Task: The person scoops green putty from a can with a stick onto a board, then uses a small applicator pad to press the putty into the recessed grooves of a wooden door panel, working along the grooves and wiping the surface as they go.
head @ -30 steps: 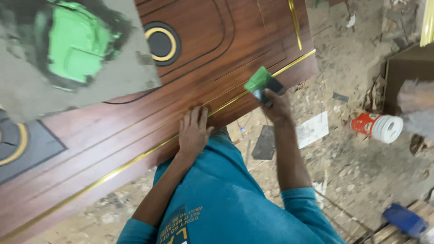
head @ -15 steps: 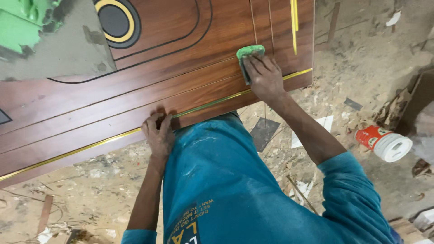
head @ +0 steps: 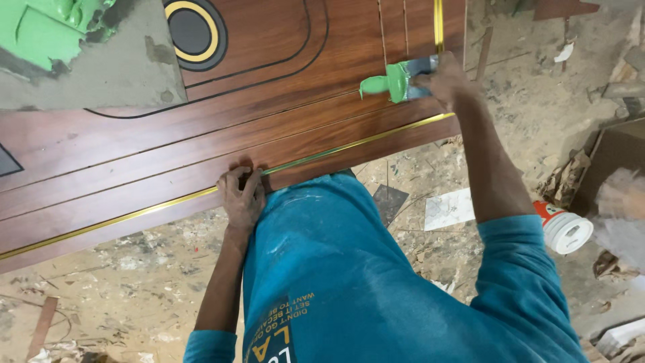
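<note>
A dark reddish wooden door panel (head: 134,168) with gold inlay strips and a black-and-gold ring lies flat in front of me. My right hand (head: 447,81) grips a putty knife (head: 396,79) whose blade is loaded with green filler, held against the panel near its right end. My left hand (head: 240,195) presses flat on the panel's near edge, fingers over the gold strip. A grey board (head: 101,67) smeared with green filler rests on the panel at the upper left.
The floor (head: 134,282) is dusty and littered with scraps and wood offcuts. A red-and-white plastic tub (head: 564,228) lies on its side at the right, near torn cardboard (head: 571,175). A pale sheet of paper (head: 449,208) lies by my right arm.
My right hand carried the putty knife from the panel's lower right corner up onto its face, then turned the green-loaded blade leftward. My left hand stayed pressed on the near edge.
</note>
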